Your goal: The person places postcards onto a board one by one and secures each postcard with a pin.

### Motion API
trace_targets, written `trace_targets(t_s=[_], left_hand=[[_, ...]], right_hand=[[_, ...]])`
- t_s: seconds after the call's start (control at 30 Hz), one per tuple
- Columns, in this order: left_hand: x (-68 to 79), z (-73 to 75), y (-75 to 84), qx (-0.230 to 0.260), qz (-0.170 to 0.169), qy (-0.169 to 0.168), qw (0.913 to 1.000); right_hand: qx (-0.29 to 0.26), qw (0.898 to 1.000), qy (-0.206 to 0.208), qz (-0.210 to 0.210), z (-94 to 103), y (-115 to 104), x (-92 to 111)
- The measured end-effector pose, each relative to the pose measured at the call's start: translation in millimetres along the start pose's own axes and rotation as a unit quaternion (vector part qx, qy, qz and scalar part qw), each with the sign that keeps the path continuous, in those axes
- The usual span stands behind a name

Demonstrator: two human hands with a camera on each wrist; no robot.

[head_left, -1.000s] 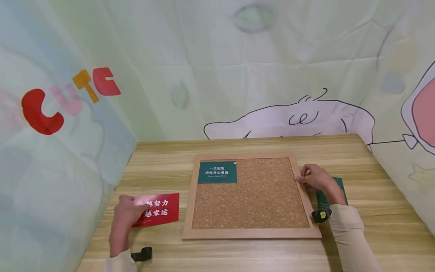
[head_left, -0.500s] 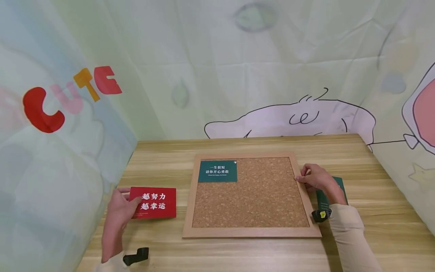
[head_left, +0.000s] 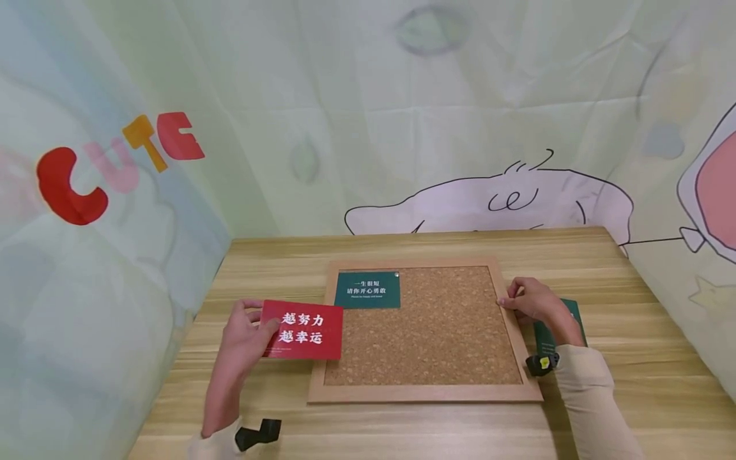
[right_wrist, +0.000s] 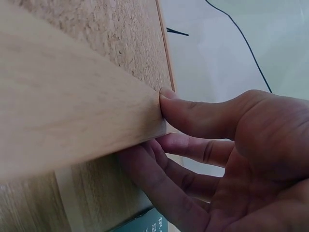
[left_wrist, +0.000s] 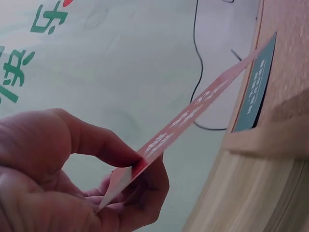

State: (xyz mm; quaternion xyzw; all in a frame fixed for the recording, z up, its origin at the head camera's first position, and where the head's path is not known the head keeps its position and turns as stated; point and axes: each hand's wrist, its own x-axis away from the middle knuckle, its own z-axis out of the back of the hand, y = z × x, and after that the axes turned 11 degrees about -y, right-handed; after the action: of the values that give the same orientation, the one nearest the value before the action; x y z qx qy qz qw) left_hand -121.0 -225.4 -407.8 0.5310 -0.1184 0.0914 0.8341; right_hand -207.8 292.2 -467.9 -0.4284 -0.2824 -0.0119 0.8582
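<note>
My left hand [head_left: 245, 335] pinches the left end of a red card [head_left: 316, 332] with white lettering, thumb on top and fingers behind. In the head view the card's right end overlaps the left edge of a wood-framed corkboard [head_left: 425, 351]; in the left wrist view the card [left_wrist: 186, 116] is seen nearly edge-on, raised at a slant. A green card [head_left: 368, 300] lies in the board's upper left corner, with a small pin at its upper right. My right hand [head_left: 535, 300] grips the board's right frame [right_wrist: 111, 106], thumb on its face and fingers at its outer edge.
A second green card [head_left: 546, 338] lies on the wooden table [head_left: 448, 434] right of the board, partly hidden beneath my right wrist. Printed cloth [head_left: 270, 160] hangs behind the table and along both sides.
My left hand has lifted the red card off the table and carried it right, over the board's left edge. My right hand stays on the frame.
</note>
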Motion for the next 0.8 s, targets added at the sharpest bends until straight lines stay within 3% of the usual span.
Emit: trace_targets(t_s=[0.37,0.6,0.8], left_hand=[[-18.7,-39.6,5.0,0.015,-0.015,-0.018,0.9996],[-28.8,-63.7,4.9,0.032,0.001,-0.035,0.9989],[-34.3,-81.7,2.1,0.016,0.003,-0.044,0.9989]], right_hand=[[-0.004,1.0,-0.001,-0.001,-0.4,1,1],[-0.008,1.0,-0.001,0.0,-0.5,1,1],[-0.006,1.0,-0.001,0.002,-0.7,1,0]])
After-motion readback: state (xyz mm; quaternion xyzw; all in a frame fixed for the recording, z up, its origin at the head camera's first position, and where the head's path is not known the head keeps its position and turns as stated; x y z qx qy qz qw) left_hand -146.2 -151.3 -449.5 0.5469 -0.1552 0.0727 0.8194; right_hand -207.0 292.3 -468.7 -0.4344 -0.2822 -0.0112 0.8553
